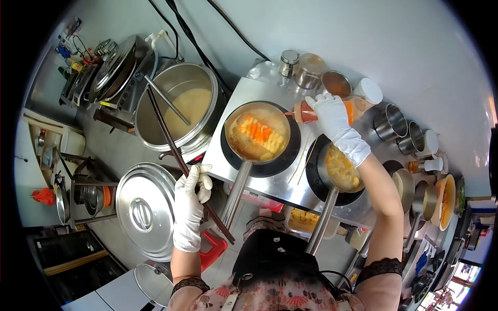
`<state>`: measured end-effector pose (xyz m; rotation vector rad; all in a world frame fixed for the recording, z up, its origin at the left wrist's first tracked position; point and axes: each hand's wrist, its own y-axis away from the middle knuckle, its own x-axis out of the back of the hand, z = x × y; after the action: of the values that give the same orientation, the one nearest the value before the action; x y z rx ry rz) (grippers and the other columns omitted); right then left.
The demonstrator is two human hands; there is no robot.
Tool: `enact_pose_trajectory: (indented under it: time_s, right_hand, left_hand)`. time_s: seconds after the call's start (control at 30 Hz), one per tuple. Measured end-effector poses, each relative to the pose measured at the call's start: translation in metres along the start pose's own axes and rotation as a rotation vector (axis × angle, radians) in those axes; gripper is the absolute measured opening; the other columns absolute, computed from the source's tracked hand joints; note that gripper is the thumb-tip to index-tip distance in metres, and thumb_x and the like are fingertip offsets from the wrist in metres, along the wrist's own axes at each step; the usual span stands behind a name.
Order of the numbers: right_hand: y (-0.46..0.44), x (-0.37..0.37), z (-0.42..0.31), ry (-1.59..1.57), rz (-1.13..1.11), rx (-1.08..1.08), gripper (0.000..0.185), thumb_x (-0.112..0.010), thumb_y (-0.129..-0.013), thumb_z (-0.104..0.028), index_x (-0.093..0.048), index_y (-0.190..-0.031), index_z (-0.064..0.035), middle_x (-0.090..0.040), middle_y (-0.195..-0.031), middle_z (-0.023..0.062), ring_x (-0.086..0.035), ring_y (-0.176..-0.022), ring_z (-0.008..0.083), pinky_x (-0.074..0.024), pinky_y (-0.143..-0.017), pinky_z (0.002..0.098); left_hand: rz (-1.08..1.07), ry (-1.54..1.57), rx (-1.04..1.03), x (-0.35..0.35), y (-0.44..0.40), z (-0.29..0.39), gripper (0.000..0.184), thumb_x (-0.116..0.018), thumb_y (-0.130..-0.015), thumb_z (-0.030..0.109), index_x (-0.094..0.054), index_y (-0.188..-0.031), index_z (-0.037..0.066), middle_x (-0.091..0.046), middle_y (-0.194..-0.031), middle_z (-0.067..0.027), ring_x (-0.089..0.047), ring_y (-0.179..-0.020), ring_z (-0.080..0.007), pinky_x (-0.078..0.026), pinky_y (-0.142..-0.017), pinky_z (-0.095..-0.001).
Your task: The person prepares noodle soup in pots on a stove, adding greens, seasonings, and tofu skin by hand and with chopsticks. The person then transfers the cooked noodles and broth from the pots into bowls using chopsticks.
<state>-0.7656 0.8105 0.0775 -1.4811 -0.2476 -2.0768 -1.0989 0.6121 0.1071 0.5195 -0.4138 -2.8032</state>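
My left hand point(189, 207), in a white glove, is closed around a pair of long dark chopsticks point(168, 137), held slantwise left of the stove. My right hand point(336, 124), also gloved, grips a squeeze bottle point(307, 112) of red-orange sauce. Its nozzle points left, over the rim of a saucepan point(231, 151); a thin reddish streak runs from the tip over the pan. In that pan are broth, pale yellow pieces and an orange strip of food point(258, 131). Beneath my right forearm stands a second saucepan point(322, 220) with yellowish food in broth, partly hidden by the arm.
A large stockpot point(211, 98) of cloudy liquid stands at left, a long metal handle leaning in it. Below it is a big steel lid point(140, 207). Metal canisters point(311, 67) and steel cups point(390, 122) line the wall. More pans point(423, 199) stand at right.
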Motion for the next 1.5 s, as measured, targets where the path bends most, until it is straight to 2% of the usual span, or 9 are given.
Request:
enact_pose_trajectory:
  time_s: [0.2,0.4,0.57,0.7,0.73,0.93,1.07,1.17,1.5]
  right_hand:
    - [0.063,-0.012,0.045,-0.729,0.117,-0.254,0.062,-0.076,-0.067,-0.02,-0.053,-0.124,-0.0071,-0.06,-0.111,0.0126,-0.055,-0.107,0.0312,-0.0428,-0.093,0.0404]
    - [0.167,-0.042,0.129,-1.556,0.635,-0.799,0.066,-0.079,-0.07,-0.008,-0.043,-0.125,-0.0013,-0.058,-0.118,0.0087,-0.057,-0.108,0.0196,-0.0449,-0.095,0.0322]
    - [0.221,-0.166,0.166,-1.238,0.617,-1.016,0.064,-0.079,-0.069,-0.006,-0.047,-0.124,-0.001,-0.059,-0.116,0.0097,-0.057,-0.11,0.0206,-0.0437,-0.095,0.0328]
    - [0.251,-0.187,0.175,-1.389,0.412,-1.127,0.07,-0.078,-0.068,-0.01,-0.044,-0.128,0.0032,-0.058,-0.118,0.0157,-0.056,-0.11,0.0257,-0.0436,-0.096,0.0348]
    - [0.253,-0.138,0.156,-1.0,0.355,-1.261,0.066,-0.075,-0.071,-0.005,-0.044,-0.128,0.0039,-0.059,-0.114,0.0149,-0.058,-0.104,0.0236,-0.0466,-0.091,0.0342]
    - [0.249,0.071,0.029,-1.534,0.218,-0.164,0.095,-0.084,-0.06,-0.014,-0.035,-0.142,-0.0065,-0.044,-0.135,0.0107,-0.053,-0.105,0.0209,-0.0464,-0.088,0.0332]
    - [0.206,0.088,-0.015,-1.163,0.537,0.282,0.038,-0.076,-0.069,-0.003,-0.065,-0.105,-0.0002,-0.061,-0.108,0.0124,-0.061,-0.096,0.025,-0.0502,-0.082,0.0346]
    - [0.195,0.098,-0.033,-1.416,0.45,0.038,0.02,-0.069,-0.075,0.003,-0.068,-0.095,0.0017,-0.066,-0.1,0.0136,-0.064,-0.094,0.0258,-0.0509,-0.084,0.0323]
    - [0.131,0.039,-0.114,-1.22,0.385,0.008,0.012,-0.065,-0.083,-0.004,-0.065,-0.094,0.0006,-0.066,-0.093,0.0128,-0.065,-0.09,0.0206,-0.0505,-0.082,0.0289]
  left_hand:
    - [-0.08,0.17,0.08,-0.031,0.002,-0.002,0.042,-0.042,-0.1,0.035,-0.062,-0.103,-0.002,-0.056,-0.066,-0.0055,-0.033,-0.043,-0.0084,-0.028,-0.043,-0.0236]
    - [0.012,0.199,0.112,-0.087,0.021,-0.011,0.048,-0.041,-0.099,0.045,-0.06,-0.092,0.002,-0.06,-0.082,-0.0097,-0.052,-0.071,-0.0145,-0.045,-0.067,-0.0293]
    - [-0.097,0.237,0.025,-0.126,0.03,-0.042,0.044,-0.043,-0.098,0.045,-0.054,-0.079,0.007,-0.058,-0.08,-0.0071,-0.039,-0.056,-0.0076,-0.025,-0.04,-0.019]
    - [-0.006,0.401,0.074,-0.178,0.042,-0.056,0.034,-0.049,-0.098,0.033,-0.054,-0.08,0.005,-0.059,-0.079,-0.0078,-0.058,-0.078,-0.0192,-0.047,-0.069,-0.0295]
    - [-0.009,0.503,0.096,-0.188,0.043,-0.06,0.032,-0.05,-0.098,0.031,-0.054,-0.08,0.005,-0.059,-0.079,-0.0076,-0.06,-0.084,-0.0219,-0.048,-0.075,-0.0327]
    - [-0.206,0.877,0.263,-0.228,0.048,-0.107,0.036,-0.049,-0.096,0.038,-0.053,-0.078,0.007,-0.062,-0.088,-0.0122,-0.06,-0.088,-0.0232,-0.047,-0.086,-0.0342]
    - [-0.227,0.606,0.21,-0.236,0.065,-0.122,0.046,-0.045,-0.094,0.05,-0.057,-0.087,0.006,-0.063,-0.089,-0.0089,-0.058,-0.081,-0.0156,-0.047,-0.079,-0.0303]
    - [-0.209,0.579,0.261,-0.197,0.074,-0.109,0.06,-0.045,-0.092,0.057,-0.054,-0.114,0.002,-0.063,-0.102,-0.007,-0.057,-0.081,-0.0138,-0.045,-0.076,-0.0276]
    - [0.072,0.245,0.541,0.035,0.183,-0.234,0.036,-0.052,-0.094,0.041,-0.06,-0.105,0.007,-0.066,-0.093,-0.004,-0.054,-0.072,-0.0122,-0.043,-0.068,-0.0271]
